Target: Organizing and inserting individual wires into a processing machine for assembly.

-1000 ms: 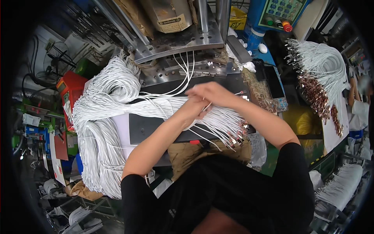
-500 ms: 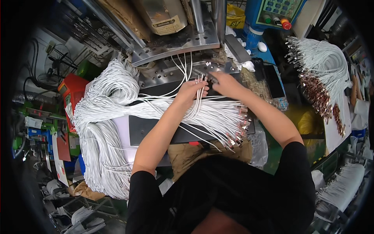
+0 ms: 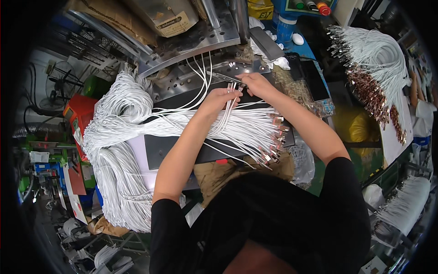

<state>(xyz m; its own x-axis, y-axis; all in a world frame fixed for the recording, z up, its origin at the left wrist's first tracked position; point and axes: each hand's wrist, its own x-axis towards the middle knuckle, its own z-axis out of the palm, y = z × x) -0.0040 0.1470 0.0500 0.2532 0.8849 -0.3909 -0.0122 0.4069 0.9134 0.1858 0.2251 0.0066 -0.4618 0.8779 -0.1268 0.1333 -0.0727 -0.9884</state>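
The left hand [image 3: 218, 101] holds white cables [image 3: 225, 116] beside the right hand [image 3: 257, 86].

At the far side, left of the middle, a metal box [image 3: 159, 8] carries a pale yellowish label [image 3: 177, 26]. On it stands one bold dark line, which is legible, with a dark symbol beside it; the smaller print below is too fine for reading. Far, near the middle, a yellow bag [image 3: 261, 10] bears dark printed characters, only partly visible. On the left side there is a white card [image 3: 39, 157] with small print, which cannot be made out. A little nearer, also left, a white board [image 3: 73, 194] shows red marks, whose meaning is unclear. On the near side, the person's black shirt [image 3: 273, 210] has a small pale mark, too blurred to identify.
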